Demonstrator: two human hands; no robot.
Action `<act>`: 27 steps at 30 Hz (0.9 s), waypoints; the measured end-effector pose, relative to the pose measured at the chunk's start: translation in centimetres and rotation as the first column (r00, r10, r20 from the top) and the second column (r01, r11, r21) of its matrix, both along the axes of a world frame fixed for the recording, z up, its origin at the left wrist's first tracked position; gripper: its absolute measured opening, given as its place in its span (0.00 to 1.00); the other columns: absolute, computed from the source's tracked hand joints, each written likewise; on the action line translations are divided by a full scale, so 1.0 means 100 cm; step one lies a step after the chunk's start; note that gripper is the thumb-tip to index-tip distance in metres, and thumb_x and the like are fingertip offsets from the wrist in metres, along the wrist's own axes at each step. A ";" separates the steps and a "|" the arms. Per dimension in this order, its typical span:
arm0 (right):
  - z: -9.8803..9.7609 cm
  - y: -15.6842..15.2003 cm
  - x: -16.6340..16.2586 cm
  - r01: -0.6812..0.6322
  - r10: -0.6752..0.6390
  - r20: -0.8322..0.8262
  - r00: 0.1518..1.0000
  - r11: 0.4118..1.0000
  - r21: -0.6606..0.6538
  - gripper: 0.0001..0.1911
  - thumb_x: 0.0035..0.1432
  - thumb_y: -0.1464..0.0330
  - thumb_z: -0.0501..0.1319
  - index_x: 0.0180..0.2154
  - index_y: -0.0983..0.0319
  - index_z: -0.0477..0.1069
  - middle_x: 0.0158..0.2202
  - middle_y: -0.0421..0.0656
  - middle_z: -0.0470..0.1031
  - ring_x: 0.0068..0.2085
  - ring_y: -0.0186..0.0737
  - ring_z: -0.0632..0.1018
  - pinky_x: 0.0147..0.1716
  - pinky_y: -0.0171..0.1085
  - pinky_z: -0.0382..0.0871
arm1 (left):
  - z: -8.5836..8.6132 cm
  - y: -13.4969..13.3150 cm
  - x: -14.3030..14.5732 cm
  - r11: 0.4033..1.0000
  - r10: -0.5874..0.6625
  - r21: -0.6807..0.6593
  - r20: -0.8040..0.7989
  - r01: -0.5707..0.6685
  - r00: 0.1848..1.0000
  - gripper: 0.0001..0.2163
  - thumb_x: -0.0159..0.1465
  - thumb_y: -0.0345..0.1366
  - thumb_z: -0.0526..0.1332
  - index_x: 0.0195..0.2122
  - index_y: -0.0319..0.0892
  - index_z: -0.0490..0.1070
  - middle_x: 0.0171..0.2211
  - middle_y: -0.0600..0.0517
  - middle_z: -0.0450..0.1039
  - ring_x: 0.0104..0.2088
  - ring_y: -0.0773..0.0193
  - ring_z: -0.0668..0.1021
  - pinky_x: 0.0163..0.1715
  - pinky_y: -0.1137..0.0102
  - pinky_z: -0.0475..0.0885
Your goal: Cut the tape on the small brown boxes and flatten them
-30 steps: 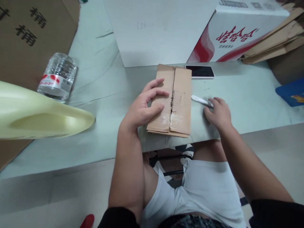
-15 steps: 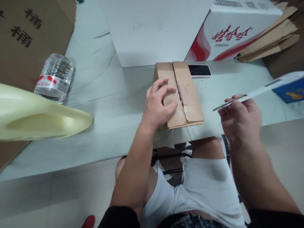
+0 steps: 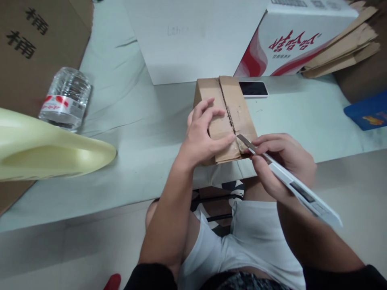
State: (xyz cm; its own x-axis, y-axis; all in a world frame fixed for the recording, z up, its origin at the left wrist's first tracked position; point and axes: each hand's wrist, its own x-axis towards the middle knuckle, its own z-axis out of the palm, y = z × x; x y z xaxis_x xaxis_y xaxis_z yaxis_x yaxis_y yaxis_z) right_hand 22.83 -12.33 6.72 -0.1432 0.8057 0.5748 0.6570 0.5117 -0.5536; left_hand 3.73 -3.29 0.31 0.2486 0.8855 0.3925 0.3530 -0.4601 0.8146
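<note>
A small brown cardboard box (image 3: 211, 90) stands at the table's front edge, with a torn, taped seam along its top. My left hand (image 3: 202, 133) grips it from the left, fingers spread over the top and thumb reaching to the seam. In my right hand (image 3: 281, 161) is a box cutter (image 3: 290, 179) with a white handle, its blade out. The blade tip touches or nearly touches the box top by the seam, close to my left thumb. Part of the box's front right corner is hidden behind my right fingers.
Behind the box are a large white carton (image 3: 193, 52), a phone (image 3: 253, 89) and a red-and-white carton (image 3: 290, 48). To the left lie a water bottle (image 3: 68, 98) and a pale yellow curved object (image 3: 60, 149). A blue package (image 3: 367, 110) sits at the right edge.
My right hand has moved left with the box cutter, bringing its blade to the box's seam. My left thumb has stretched toward the seam.
</note>
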 end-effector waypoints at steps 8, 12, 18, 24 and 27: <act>0.002 0.001 -0.004 -0.003 0.005 0.125 0.992 1.000 -0.019 0.08 0.57 0.76 0.63 0.36 0.57 0.72 0.39 0.43 0.81 0.41 0.41 0.84 0.42 0.40 0.79 | 0.002 0.000 -0.002 0.999 -0.025 -0.030 -0.037 0.024 0.999 0.25 0.55 0.43 0.76 0.52 0.52 0.72 0.71 0.48 0.60 0.73 0.43 0.63 0.73 0.48 0.62; 0.001 0.004 -0.008 0.010 -0.006 0.107 0.994 0.999 -0.040 0.07 0.58 0.76 0.63 0.35 0.58 0.72 0.38 0.42 0.81 0.39 0.39 0.83 0.40 0.39 0.78 | 0.003 -0.001 -0.001 0.999 -0.011 -0.051 -0.046 0.008 0.999 0.25 0.55 0.42 0.76 0.52 0.51 0.72 0.72 0.48 0.59 0.73 0.43 0.62 0.72 0.47 0.62; 0.001 0.002 -0.007 0.013 -0.006 0.084 0.996 0.997 -0.077 0.06 0.57 0.75 0.62 0.34 0.57 0.73 0.36 0.42 0.81 0.38 0.41 0.83 0.37 0.40 0.78 | 0.003 0.000 -0.001 0.998 -0.013 -0.062 -0.054 0.009 0.998 0.24 0.56 0.45 0.76 0.51 0.52 0.71 0.72 0.49 0.58 0.73 0.43 0.62 0.73 0.48 0.62; 0.001 0.002 -0.010 0.045 -0.040 0.063 0.997 0.996 -0.080 0.06 0.55 0.75 0.62 0.32 0.57 0.72 0.34 0.41 0.80 0.38 0.42 0.84 0.36 0.41 0.78 | 0.000 0.001 0.000 0.999 -0.013 -0.045 -0.029 0.011 0.999 0.25 0.55 0.46 0.77 0.51 0.51 0.72 0.72 0.48 0.59 0.72 0.42 0.63 0.72 0.46 0.62; 0.001 0.004 -0.011 0.043 -0.036 0.070 0.997 0.993 -0.106 0.07 0.54 0.75 0.63 0.33 0.56 0.73 0.35 0.41 0.81 0.37 0.44 0.84 0.35 0.42 0.78 | -0.002 0.001 0.000 0.999 -0.009 -0.041 -0.011 0.008 1.000 0.25 0.54 0.47 0.78 0.50 0.52 0.72 0.72 0.48 0.60 0.72 0.41 0.63 0.72 0.45 0.62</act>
